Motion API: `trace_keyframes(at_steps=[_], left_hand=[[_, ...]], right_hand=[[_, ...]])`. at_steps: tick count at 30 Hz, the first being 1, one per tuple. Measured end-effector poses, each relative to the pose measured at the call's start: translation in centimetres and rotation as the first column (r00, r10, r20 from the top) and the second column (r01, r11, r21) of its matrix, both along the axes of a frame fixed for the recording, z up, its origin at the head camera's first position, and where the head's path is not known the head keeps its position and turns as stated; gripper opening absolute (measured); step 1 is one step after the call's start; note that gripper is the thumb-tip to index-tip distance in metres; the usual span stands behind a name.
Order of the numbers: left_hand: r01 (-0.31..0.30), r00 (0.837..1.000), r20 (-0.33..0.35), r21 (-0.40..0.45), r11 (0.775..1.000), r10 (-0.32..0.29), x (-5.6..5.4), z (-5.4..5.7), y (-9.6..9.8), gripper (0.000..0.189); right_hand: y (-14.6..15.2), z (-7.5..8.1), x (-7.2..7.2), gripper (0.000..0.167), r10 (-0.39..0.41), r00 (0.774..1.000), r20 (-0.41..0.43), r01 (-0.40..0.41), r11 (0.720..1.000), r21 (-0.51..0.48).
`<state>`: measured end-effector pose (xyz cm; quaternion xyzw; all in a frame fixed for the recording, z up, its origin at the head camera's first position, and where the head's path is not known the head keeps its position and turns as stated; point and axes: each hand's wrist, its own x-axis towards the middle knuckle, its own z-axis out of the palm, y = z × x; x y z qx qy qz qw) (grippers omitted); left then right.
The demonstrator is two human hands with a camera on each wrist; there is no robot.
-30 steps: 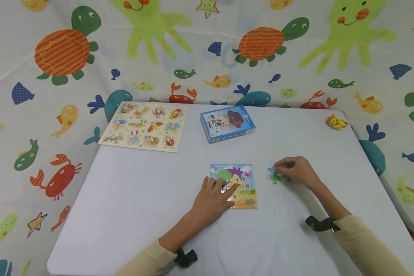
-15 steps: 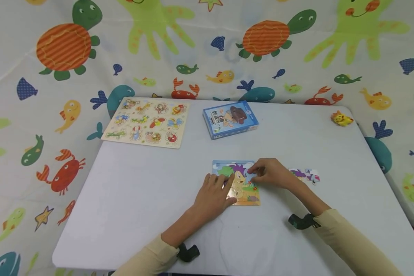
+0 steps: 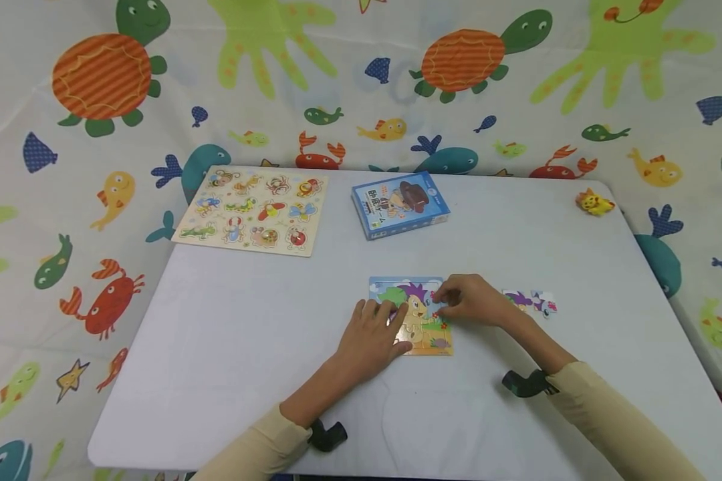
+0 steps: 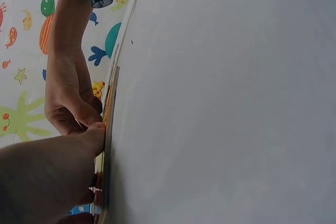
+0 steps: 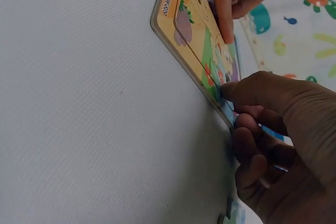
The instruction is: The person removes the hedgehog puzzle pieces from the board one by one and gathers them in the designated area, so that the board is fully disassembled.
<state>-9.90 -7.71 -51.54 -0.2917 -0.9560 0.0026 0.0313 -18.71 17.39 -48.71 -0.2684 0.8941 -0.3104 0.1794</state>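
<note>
A square jigsaw puzzle (image 3: 422,334) with a purple-haired cartoon animal lies on the white table, in front of the person. The left hand (image 3: 370,337) rests on its left part, fingers stretched across the picture. At the puzzle's right side is the right hand (image 3: 472,300), its thumb and curled index fingertip pinching a puzzle piece (image 5: 224,104) at the edge. In the right wrist view, the thumb lies on the picture near red flowers, and the other fingers are curled below. The left wrist view shows the puzzle edge-on, with both hands close together.
Loose purple-and-white puzzle pieces (image 3: 520,299) lie right of the right hand. Farther back are a wooden insect puzzle board (image 3: 249,210), a blue game box (image 3: 400,205) and a small yellow toy figure (image 3: 594,202). A patterned cloth (image 3: 337,73) hangs behind the table.
The right hand has moved left from the loose pieces to the puzzle's right edge, uncovering purple pieces. Over the last half second it stays there. The left hand stays on the puzzle.
</note>
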Motion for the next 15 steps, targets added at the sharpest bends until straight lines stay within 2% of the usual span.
trace_keyframes(at_steps=[15], left_hand=[[-0.010, 1.000, 0.007, -0.003, 1.000, 0.010, -0.01, 0.38, 0.13, 0.070]], right_hand=[[0.20, -0.29, -0.40, 0.018, -0.007, 0.999, 0.041, 0.008, 1.000, -0.028]])
